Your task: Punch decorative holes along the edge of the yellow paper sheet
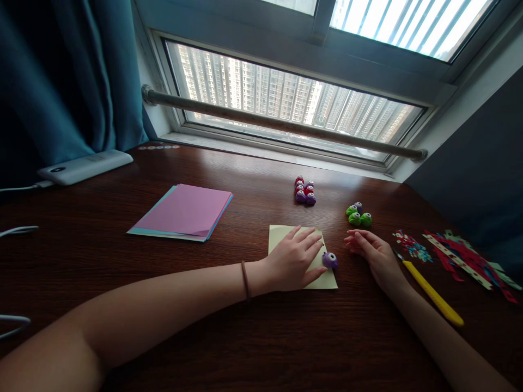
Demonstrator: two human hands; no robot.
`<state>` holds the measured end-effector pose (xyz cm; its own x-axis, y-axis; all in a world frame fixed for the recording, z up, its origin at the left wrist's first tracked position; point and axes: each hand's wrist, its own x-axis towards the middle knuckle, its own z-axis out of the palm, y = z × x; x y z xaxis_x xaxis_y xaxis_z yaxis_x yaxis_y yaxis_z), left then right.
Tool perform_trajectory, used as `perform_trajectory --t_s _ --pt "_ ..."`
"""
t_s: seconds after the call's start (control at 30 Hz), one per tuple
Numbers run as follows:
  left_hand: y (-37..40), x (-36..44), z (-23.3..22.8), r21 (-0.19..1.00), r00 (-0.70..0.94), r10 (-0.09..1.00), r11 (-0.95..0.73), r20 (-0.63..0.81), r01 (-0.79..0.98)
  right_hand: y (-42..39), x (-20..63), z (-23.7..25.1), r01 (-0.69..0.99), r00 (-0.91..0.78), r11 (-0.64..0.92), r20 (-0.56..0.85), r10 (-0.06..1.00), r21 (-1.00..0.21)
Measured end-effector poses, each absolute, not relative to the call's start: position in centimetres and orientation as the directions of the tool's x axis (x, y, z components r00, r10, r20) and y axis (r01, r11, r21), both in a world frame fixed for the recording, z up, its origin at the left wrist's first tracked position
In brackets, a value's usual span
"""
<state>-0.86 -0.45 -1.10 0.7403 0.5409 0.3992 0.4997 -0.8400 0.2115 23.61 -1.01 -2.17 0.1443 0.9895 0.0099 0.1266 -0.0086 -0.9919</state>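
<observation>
Left hand lies flat and open on the thin, floppy yellow paper, while the right hand rests empty, its grip loose, near the small hard purple punch, best pinched by its sides

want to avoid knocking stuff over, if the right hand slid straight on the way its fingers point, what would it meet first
Probably the purple punch on the yellow paper: the right hand lies flat, its fingers aimed leftward toward the paper's right edge, though the line may pass just above it.

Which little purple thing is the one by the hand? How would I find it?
Find the yellow paper at the front of the desk, under the left hand. The purple punch sits alone on its right edge; the other punches lie in clusters nearer the window.
</observation>
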Motion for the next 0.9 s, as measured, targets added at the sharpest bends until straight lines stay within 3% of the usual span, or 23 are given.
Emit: perform_trajectory --t_s 0.17,0.3,0.53,0.9 --pt "-0.57 -0.97 -1.02 0.206 0.738 0.476 -0.878 0.479 0.432 -1.08 23.73 -2.36 0.13 0.148 -0.009 0.01 0.989 -0.992" --pt "-0.89 -1.05 -0.68 0.161 0.784 0.416 -0.908 0.461 0.387 -1.13 23.88 -2.41 0.145 0.14 0.0 0.02 0.99 -0.989" --pt "-0.94 -0.86 -1.08 0.196 0.792 0.501 -0.865 0.348 0.461 -1.03 23.79 -2.42 0.173 0.139 -0.003 0.022 0.99 -0.985" --pt "-0.75 -0.67 -1.49 0.212 0.806 0.499 -0.866 0.32 0.452 -1.12 23.59 -2.3 0.201 0.157 0.002 0.034 0.987 -0.98"
